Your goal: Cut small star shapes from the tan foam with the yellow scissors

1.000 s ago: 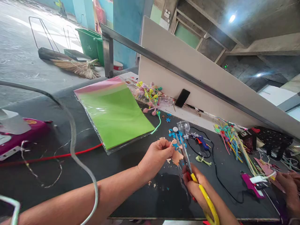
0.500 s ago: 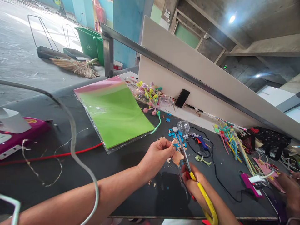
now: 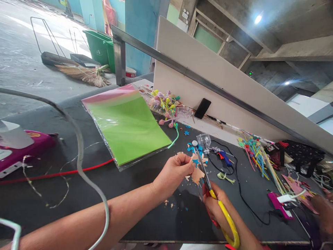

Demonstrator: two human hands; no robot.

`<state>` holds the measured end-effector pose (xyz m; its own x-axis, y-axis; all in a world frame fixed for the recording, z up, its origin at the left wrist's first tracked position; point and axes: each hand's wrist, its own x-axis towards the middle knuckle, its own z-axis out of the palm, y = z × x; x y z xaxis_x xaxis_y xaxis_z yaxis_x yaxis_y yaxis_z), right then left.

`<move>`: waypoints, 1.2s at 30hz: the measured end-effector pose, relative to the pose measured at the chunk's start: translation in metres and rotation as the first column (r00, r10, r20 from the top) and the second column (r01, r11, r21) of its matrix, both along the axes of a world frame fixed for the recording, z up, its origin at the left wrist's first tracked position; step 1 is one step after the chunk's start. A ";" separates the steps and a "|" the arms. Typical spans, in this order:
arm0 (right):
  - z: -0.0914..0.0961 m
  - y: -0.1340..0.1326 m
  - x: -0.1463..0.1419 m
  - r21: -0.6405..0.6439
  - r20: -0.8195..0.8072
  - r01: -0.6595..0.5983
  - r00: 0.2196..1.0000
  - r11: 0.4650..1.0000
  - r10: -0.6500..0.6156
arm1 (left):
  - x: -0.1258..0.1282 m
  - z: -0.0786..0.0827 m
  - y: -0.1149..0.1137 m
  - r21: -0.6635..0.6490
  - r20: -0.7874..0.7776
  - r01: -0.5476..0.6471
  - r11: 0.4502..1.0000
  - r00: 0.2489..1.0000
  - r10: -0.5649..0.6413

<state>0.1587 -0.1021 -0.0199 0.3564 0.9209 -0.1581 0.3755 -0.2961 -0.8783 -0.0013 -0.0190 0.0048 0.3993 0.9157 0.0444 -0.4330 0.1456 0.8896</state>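
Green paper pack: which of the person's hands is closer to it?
Left. The left hand pinches a tan paper piece just right of the green paper pack, by its near corner; the right hand, gripping the yellow-handled scissors, sits farther right and nearer the person.

The left hand [image 3: 173, 173] hides from us one edge of the tan paper cutout [image 3: 197, 174], and the right hand [image 3: 217, 208] covers the grip of the scissors [image 3: 227, 219]. At the right edge of the counter [image 3: 130, 184], another person's hand [image 3: 324, 211] is blurred and cut off; we cannot tell what it holds.

yellow scissors [image 3: 220, 211], tan paper piece [image 3: 197, 174], green sheet [image 3: 127, 129], black table [image 3: 65, 187].
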 end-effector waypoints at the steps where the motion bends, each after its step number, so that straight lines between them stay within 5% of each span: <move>1: 0.000 0.000 0.002 -0.029 -0.027 -0.015 1.000 0.999 0.014 | -0.001 0.001 0.001 -0.008 0.011 0.017 1.000 1.000 -0.017; 4: 0.010 -0.003 0.011 -0.105 -0.100 -0.077 0.993 0.991 0.067 | -0.004 0.003 0.005 -0.032 0.025 0.099 0.995 0.995 -0.098; 13: 0.053 0.009 0.012 0.097 -0.307 -0.166 0.933 0.981 0.188 | -0.008 0.001 0.011 0.003 -0.270 0.506 0.863 0.831 -0.486; 23: 0.028 0.034 -0.007 0.190 -0.365 -0.146 0.908 0.971 0.208 | -0.007 -0.002 0.015 -0.020 -0.498 0.474 0.880 0.758 -0.420; 28: 0.020 0.045 -0.007 0.275 -0.319 -0.045 0.938 0.960 0.136 | -0.005 -0.003 0.017 -0.173 -0.270 0.410 0.896 0.855 -0.443; 32: 0.028 0.047 -0.008 0.227 -0.381 0.028 0.923 0.973 0.062 | -0.003 -0.005 0.017 -0.345 0.038 0.441 0.829 0.889 -0.457; 36: 0.033 0.044 -0.008 0.221 -0.471 0.064 0.881 0.973 0.049 | 0.003 -0.010 0.013 -0.376 0.042 0.433 0.819 0.891 -0.452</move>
<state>0.1508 -0.0579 0.0132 0.2984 0.9492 -0.0997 -0.1002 -0.0727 -0.9923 0.0013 -0.0059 -0.0053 0.7583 0.5855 -0.2867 -0.2023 0.6294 0.7502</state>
